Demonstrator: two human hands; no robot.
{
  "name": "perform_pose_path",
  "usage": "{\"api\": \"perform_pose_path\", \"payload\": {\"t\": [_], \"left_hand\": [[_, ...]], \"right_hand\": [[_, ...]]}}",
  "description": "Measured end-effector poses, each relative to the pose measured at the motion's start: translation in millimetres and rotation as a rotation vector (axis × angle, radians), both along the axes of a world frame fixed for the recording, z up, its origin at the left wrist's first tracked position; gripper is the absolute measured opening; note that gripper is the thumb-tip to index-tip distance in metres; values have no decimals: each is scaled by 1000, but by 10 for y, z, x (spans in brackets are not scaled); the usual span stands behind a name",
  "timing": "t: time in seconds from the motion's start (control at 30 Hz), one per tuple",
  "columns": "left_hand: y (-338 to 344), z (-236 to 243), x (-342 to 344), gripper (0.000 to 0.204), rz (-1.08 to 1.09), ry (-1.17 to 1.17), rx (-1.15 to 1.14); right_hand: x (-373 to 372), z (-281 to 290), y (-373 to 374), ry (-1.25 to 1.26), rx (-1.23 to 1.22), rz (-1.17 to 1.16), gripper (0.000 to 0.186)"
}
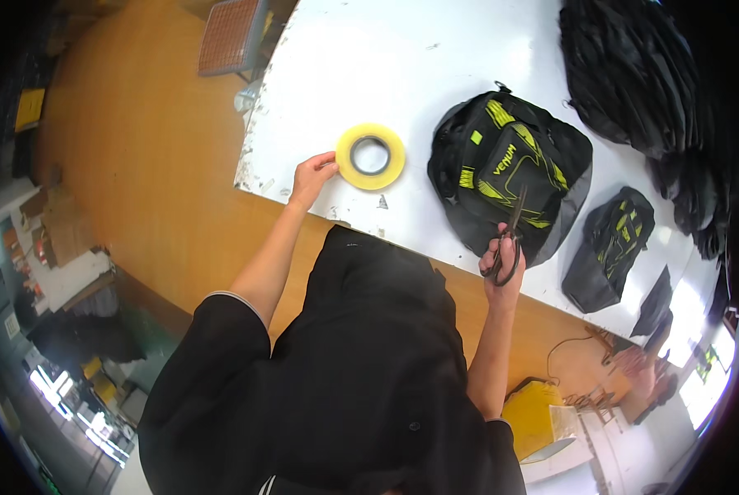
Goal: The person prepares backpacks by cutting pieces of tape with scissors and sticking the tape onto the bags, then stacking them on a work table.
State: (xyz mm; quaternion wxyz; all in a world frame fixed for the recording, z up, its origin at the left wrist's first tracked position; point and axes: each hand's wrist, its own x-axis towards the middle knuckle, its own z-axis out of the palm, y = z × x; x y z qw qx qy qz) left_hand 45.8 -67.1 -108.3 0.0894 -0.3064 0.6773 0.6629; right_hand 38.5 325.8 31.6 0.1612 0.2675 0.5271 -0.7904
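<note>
On the white table (pixel 303 91), my left hand (pixel 315 173) pinches the left edge of a yellow tape roll (pixel 371 182) with a dark core. My right hand (pixel 501 271) grips black-handled scissors (pixel 514 216), whose blades point up over the lower part of a large black backpack (pixel 460 177) with neon-yellow straps and trim. The backpack lies front up, to the right of the roll. A smaller black bag (pixel 596 264) with similar yellow markings lies farther right.
A heap of black bags (pixel 621 74) covers the far right, with a dark piece (pixel 656 301) below. A reddish crate (pixel 229 33) is beyond the left edge. Orange floor (pixel 122 140) surrounds the table. A person's arm (pixel 642 371) and a yellow object (pixel 526 417) are at lower right.
</note>
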Motion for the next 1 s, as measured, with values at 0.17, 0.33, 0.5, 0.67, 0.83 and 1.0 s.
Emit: {"api": "perform_pose_path", "payload": {"t": [0.17,0.33,0.5,0.67,0.83,1.0], "left_hand": [[-73,-25,9,23,-24,-42,-31],[-118,-80,47,20,-109,-16,-131],[-155,-78,71,24,-76,31,-191],[-142,-40,-9,30,-162,20,-218],[-181,-90,-4,25,-209,1,-226],[-147,-103,-5,19,-225,18,-276]], "right_hand": [[-140,96,-477,-46,-126,283,46],[-276,59,-983,-57,-90,545,46],[-415,-166,-1548,-74,341,717,44],[-535,-608,-1952,45,704,794,51],[-554,-664,-2224,217,914,837,48],[-445,-793,-2384,214,962,988,48]]}}
